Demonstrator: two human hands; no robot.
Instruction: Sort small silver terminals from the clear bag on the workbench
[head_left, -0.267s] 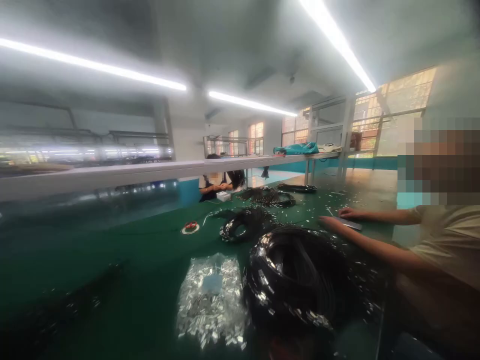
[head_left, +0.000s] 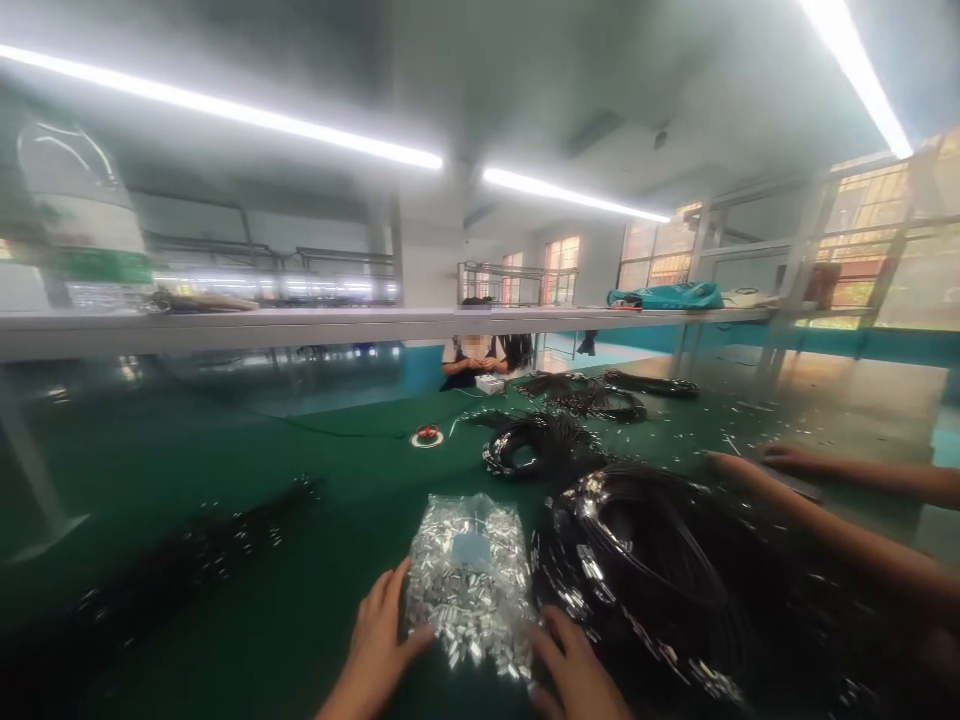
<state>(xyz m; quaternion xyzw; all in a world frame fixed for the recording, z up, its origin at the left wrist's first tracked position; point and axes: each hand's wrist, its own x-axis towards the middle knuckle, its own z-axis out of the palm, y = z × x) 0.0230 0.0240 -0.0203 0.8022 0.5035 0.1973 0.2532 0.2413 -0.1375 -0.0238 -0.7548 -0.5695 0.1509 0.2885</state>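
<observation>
- The left hand [head_left: 375,640] lies flat on the green table [head_left: 225,560], fingers spread apart, thumb touching the left edge of the bag [head_left: 469,580].
- The right hand [head_left: 574,675] rests at the bag's lower right corner, fingers loose and apart, touching the plastic but clamped on nothing.
- The bag is clear, sealed and full of small silvery clips. It lies flat between both hands, and nothing looks taken from it yet.
- Just right of the bag sits a big cable coil [head_left: 660,580], black, its ends tipped with silvery clips.
- Beyond the bag lie a smaller coil [head_left: 536,448] and a red tape roll [head_left: 427,435].
- Right of the bag, past the big coil, a co-worker's arms [head_left: 825,520] reach onto the table.
- Left of the bag lies a dark bundle [head_left: 202,560], blurred.
</observation>
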